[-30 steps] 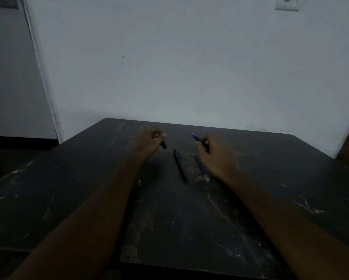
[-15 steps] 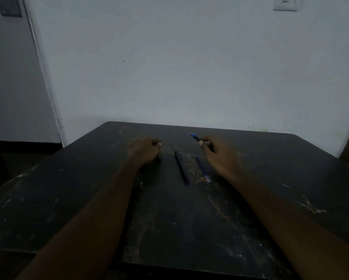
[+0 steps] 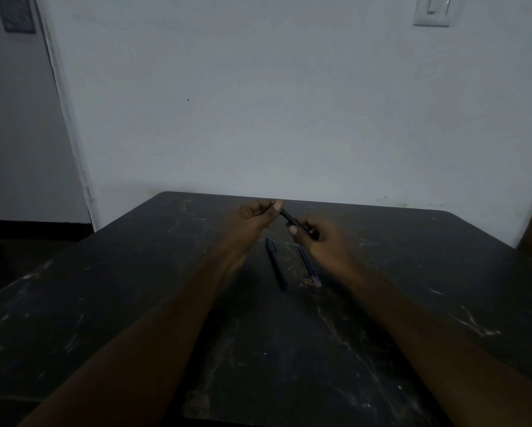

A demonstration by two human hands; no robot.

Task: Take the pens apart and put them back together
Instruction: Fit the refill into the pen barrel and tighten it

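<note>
1. The left hand (image 3: 253, 217) is raised just above the far middle of the desk (image 3: 129, 306). Its fingers are curled, and thumb and fingertips pinch the 10 o'clock end of a dark pen (image 3: 290, 219).
2. The right hand (image 3: 323, 242) sits at 4 o'clock from the left one, close beside it. Its fingers are curled round the other end of the same dark pen, with the thumb pressed along the barrel.
3. The dark pen runs between the two hands, slanting from 10 o'clock down to 4 o'clock, clear of the desk top. Only the short stretch between the hands shows, and it is dim, so I cannot tell whether cap and barrel are joined.
4. At 6 o'clock from the hands a black pen (image 3: 276, 264) lies flat on the desk, its length running from about 11 o'clock to 5 o'clock.
5. Just at 3 o'clock of it lies a thin blue pen (image 3: 310, 269), nearly parallel and not touching — its far end is hidden under the right hand.
6. The desk is dark and scratched, set against a pale wall (image 3: 258, 103) with a light switch (image 3: 431, 10) at 1 o'clock — high near the frame's top edge.
</note>
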